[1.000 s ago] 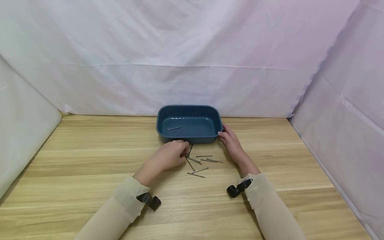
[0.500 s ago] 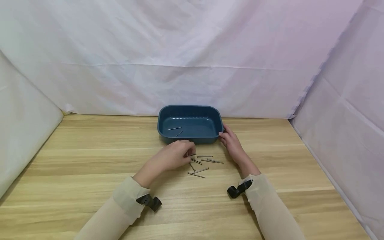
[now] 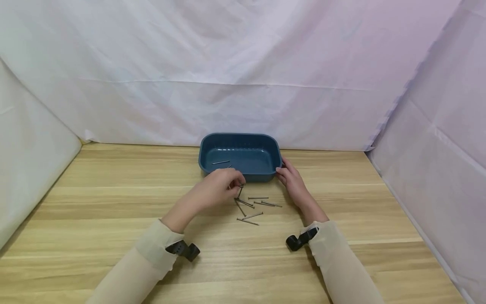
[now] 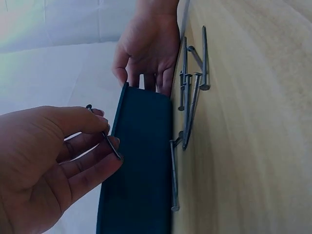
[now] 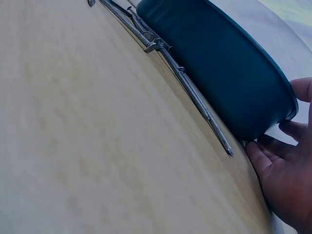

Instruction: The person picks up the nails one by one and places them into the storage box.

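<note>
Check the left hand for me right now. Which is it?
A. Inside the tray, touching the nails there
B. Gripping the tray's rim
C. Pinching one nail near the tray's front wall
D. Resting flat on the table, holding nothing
C: the left wrist view shows the left hand pinching a single nail between thumb and fingers, beside the tray; the right hand is the one at the tray's end.

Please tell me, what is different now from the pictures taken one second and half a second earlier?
The left hand has risen from the loose nails on the table and moved toward the blue tray, pinching one nail in its fingers. The right hand stays at the tray's right end. The two nails in the tray have not moved.
</note>
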